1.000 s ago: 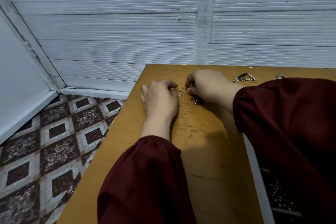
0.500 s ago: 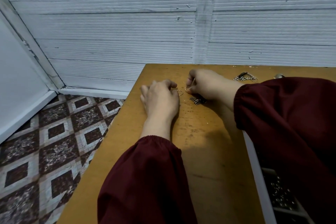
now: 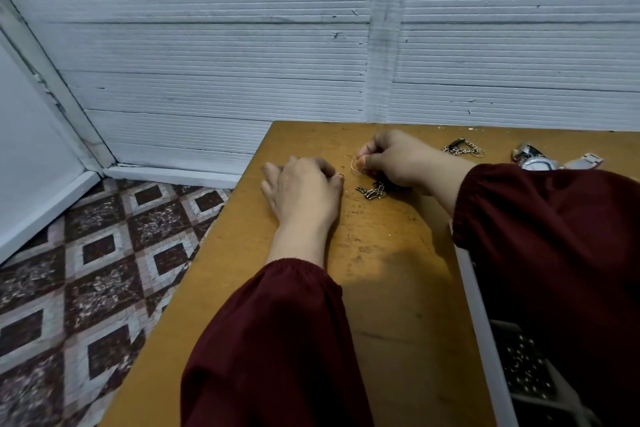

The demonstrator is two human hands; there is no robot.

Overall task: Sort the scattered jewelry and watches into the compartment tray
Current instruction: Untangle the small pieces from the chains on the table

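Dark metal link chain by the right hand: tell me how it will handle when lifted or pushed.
The dark metal link chain lies heaped on the wooden table, so it will probably hang floppy if pinched at one link. Its links look chunky, so likely heavy for its size. Pushed, it should drag and bunch rather than roll.

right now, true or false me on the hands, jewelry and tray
1. The right hand pinches a thin hoop. True.
2. The left hand holds a watch in the air. False: it rests on the table; the watch lies at far right.
3. A dark chain lies near the right hand. True.
4. The tray sits at the table's far left corner. False: it is near right, partly hidden by the right sleeve.
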